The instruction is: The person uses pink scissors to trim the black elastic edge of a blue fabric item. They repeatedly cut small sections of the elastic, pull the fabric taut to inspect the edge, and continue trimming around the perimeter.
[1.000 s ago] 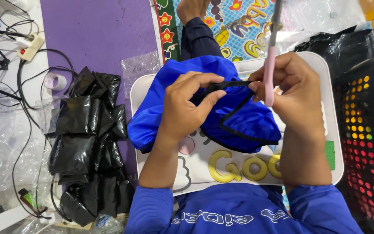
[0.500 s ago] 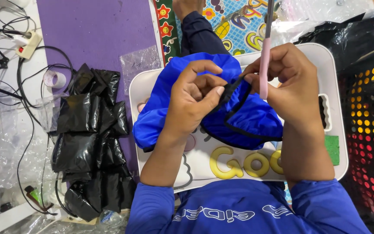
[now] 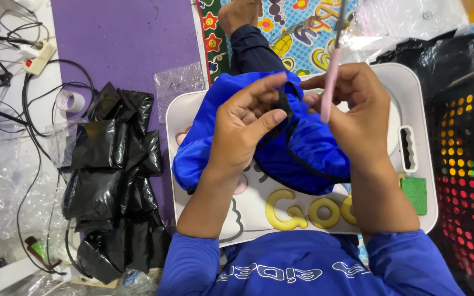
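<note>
Your left hand [image 3: 245, 131] fingers pinch the blue fabric garment's [image 3: 303, 148] black cord [image 3: 283, 107]; your right hand [image 3: 357, 112] fingers grip pink-handled scissors [image 3: 330, 90] over the white lap tray [image 3: 412, 98].

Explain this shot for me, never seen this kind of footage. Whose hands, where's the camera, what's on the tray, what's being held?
There is no machine here. One camera sits on a person's head and looks down, so the two bare hands and blue sleeves at the bottom are the wearer's own.

A white lap tray with yellow letters lies across the lap. On it sits a bunched blue fabric piece with a black cord, and a small green block at the right edge.

The left hand pinches the cord and fabric between thumb and fingers. The right hand holds a slim pink-handled tool upright; its top end is too blurred to identify.

On the floor to the left are a pile of black plastic bags, a tape roll and cables. A dark mesh basket stands to the right.
</note>
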